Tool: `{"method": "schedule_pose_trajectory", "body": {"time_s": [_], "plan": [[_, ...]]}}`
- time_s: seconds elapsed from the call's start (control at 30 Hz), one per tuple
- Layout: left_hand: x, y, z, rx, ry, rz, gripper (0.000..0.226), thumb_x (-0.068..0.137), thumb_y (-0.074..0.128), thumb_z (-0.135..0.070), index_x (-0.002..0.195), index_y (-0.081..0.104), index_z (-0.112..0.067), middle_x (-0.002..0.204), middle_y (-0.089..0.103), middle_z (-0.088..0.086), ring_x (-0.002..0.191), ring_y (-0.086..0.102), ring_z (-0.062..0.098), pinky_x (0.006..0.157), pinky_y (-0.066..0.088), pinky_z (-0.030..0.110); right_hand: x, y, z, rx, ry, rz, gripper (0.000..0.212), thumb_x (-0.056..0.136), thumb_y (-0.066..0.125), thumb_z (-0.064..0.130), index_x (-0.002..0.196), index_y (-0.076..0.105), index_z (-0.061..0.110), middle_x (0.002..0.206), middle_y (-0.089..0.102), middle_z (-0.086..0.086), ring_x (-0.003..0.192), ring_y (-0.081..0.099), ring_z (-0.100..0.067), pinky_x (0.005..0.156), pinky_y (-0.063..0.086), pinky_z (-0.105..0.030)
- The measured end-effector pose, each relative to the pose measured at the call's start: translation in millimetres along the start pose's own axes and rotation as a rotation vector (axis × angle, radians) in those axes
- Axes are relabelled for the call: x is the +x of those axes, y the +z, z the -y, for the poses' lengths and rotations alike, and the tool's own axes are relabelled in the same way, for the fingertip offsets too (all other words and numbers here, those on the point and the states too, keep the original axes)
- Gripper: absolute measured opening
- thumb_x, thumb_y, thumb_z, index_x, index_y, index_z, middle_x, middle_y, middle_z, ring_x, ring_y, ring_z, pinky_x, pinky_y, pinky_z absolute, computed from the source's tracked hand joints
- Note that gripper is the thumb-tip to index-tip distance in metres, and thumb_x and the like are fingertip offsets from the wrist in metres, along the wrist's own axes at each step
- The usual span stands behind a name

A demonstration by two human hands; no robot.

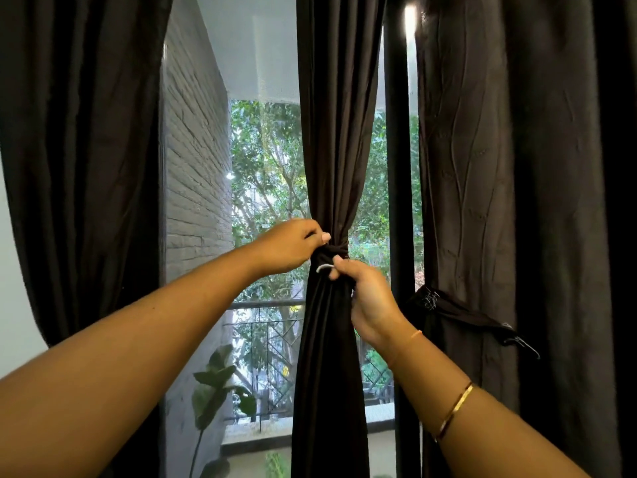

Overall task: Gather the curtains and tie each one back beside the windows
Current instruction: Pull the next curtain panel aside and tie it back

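Pinching at the waist of the gathered middle curtain (336,139), both hands work the same knot.

Item 1, left hand (289,248): fingers curled together, thumb and forefinger clamped on the dark tie-back band (336,250) where it wraps the bundle. It sits on the left side of the cloth, at the upper edge of the band.

Item 2, right hand (367,298): fingers closed around the bunched cloth just under the band, thumb tip pressed near a small pale loop (324,268) (cord or ring; too small to tell which). A thin orange thread and a gold bangle (453,410) ride the wrist and forearm.

Item 3, middle curtain: long axis vertical, hanging in front of the window (265,188), cinched narrow at the band and flaring above and below. The knot lies directly between the two hands, the left slightly above it, the right slightly below and nearer the camera. Judged: the coming move turns on that pairing, one hand holding the gather while the other draws the band or loop across the vertical bundle.

Item 4, right curtain (482,167): hanging broad, with a loose dark tie (458,313) draped across it; not pulled tight, so likely not yet finished.

Item 5, left curtain (82,150): hanging full, no tie visible on it.

Item 6, beyond the glass: grey brick wall (196,188), balcony railing (265,336), trees, a leafy plant (217,384).

Judged progress: middle curtain nearly secured; two remain.
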State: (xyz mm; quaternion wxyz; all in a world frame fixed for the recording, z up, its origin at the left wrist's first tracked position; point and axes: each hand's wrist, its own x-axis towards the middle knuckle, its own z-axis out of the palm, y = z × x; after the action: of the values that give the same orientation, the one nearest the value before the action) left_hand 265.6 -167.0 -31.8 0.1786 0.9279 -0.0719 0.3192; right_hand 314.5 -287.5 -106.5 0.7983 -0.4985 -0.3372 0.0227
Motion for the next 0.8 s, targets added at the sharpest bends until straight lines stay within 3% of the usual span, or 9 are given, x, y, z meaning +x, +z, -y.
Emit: {"method": "schedule_pose_trajectory", "body": {"time_s": [0.03, 0.1, 0.2, 0.27, 0.33, 0.4, 0.47, 0.63, 0.8], "plan": [[-1, 1, 2, -0.026, -0.005, -0.026, 0.026, 0.097, 0.045, -0.029, 0.082, 0.052, -0.010, 0.063, 0.039, -0.001, 0.056, 0.035, 0.013, 0.053, 0.028, 0.028, -1, -5, 1, 0.096, 0.070, 0.022, 0.037, 0.092, 0.051, 0.016, 0.056, 0.047, 0.011, 0.063, 0.059, -0.001, 0.061, 0.057, -0.013, 0.059, 0.044, -0.024], [-2, 5, 5, -0.098, -0.021, -0.064, 0.027, 0.098, 0.044, -0.027, 0.078, 0.050, -0.010, 0.061, 0.036, -0.001, 0.054, 0.033, 0.013, 0.053, 0.027, 0.029, -3, -8, 0, 0.133, 0.093, -0.012, 0.037, 0.092, 0.048, 0.013, 0.055, 0.043, 0.010, 0.065, 0.053, -0.003, 0.060, 0.052, -0.013, 0.055, 0.036, -0.025], [-2, 14, 4, -0.170, -0.026, -0.116, 0.032, 0.098, 0.044, -0.026, 0.067, 0.045, -0.019, 0.058, 0.035, -0.001, 0.053, 0.033, 0.013, 0.054, 0.028, 0.029, 0, -4, -2, -0.037, -0.150, -0.215, 0.040, 0.089, 0.052, 0.004, 0.051, 0.042, 0.011, 0.063, 0.047, -0.006, 0.064, 0.044, -0.016, 0.063, 0.034, -0.031], [0, 17, 3, -0.205, -0.053, -0.153, 0.032, 0.098, 0.044, -0.028, 0.066, 0.044, -0.021, 0.060, 0.038, -0.001, 0.055, 0.036, 0.013, 0.055, 0.030, 0.029, 3, -3, -1, -0.217, -0.379, -0.343, 0.031, 0.087, 0.058, 0.006, 0.060, 0.047, 0.015, 0.071, 0.052, -0.010, 0.067, 0.048, -0.019, 0.068, 0.040, -0.033], [1, 18, 3, -0.224, -0.084, -0.174, 0.031, 0.098, 0.043, -0.030, 0.068, 0.045, -0.022, 0.064, 0.042, 0.000, 0.059, 0.041, 0.013, 0.059, 0.034, 0.029, 2, -4, 0, -0.373, -0.490, -0.290, 0.023, 0.082, 0.069, 0.022, 0.081, 0.046, 0.021, 0.089, 0.056, -0.008, 0.075, 0.055, -0.019, 0.066, 0.044, -0.029], [2, 19, 5, -0.262, -0.107, -0.190, 0.029, 0.098, 0.043, -0.031, 0.071, 0.048, -0.020, 0.068, 0.046, 0.001, 0.065, 0.045, 0.016, 0.067, 0.040, 0.032, 4, -7, -3, -0.638, -0.531, -0.194, 0.036, 0.076, 0.075, 0.034, 0.091, 0.043, 0.026, 0.095, 0.053, 0.003, 0.080, 0.054, -0.010, 0.066, 0.043, -0.023], [2, 22, 7, -0.338, -0.129, -0.206, 0.026, 0.098, 0.044, -0.030, 0.077, 0.052, -0.017, 0.070, 0.049, 0.001, 0.070, 0.048, 0.017, 0.073, 0.044, 0.033, 9, -8, -5, -0.880, -0.607, -0.163, 0.033, 0.078, 0.074, 0.031, 0.093, 0.047, 0.020, 0.090, 0.049, 0.006, 0.080, 0.051, -0.011, 0.064, 0.038, -0.024], [4, 20, 11, -0.613, -0.169, -0.185, 0.018, 0.095, 0.051, -0.020, 0.099, 0.064, -0.007, 0.068, 0.053, 0.000, 0.055, 0.052, 0.002, 0.056, 0.049, 0.013, 21, -15, 11, -1.310, -0.631, -0.194, 0.014, 0.093, 0.052, 0.018, 0.101, 0.056, 0.007, 0.098, 0.055, -0.011, 0.090, 0.054, -0.032, 0.069, 0.037, -0.038], [2, 12, 19, -0.704, -0.096, -0.198, 0.008, 0.088, 0.060, -0.007, 0.087, 0.068, -0.008, 0.066, 0.062, 0.004, 0.052, 0.059, 0.004, 0.056, 0.053, 0.014, 19, -15, 33, -1.442, -0.695, -0.132, 0.003, 0.091, 0.046, 0.011, 0.089, 0.045, 0.009, 0.093, 0.049, -0.013, 0.079, 0.050, -0.038, 0.059, 0.032, -0.037]]}}
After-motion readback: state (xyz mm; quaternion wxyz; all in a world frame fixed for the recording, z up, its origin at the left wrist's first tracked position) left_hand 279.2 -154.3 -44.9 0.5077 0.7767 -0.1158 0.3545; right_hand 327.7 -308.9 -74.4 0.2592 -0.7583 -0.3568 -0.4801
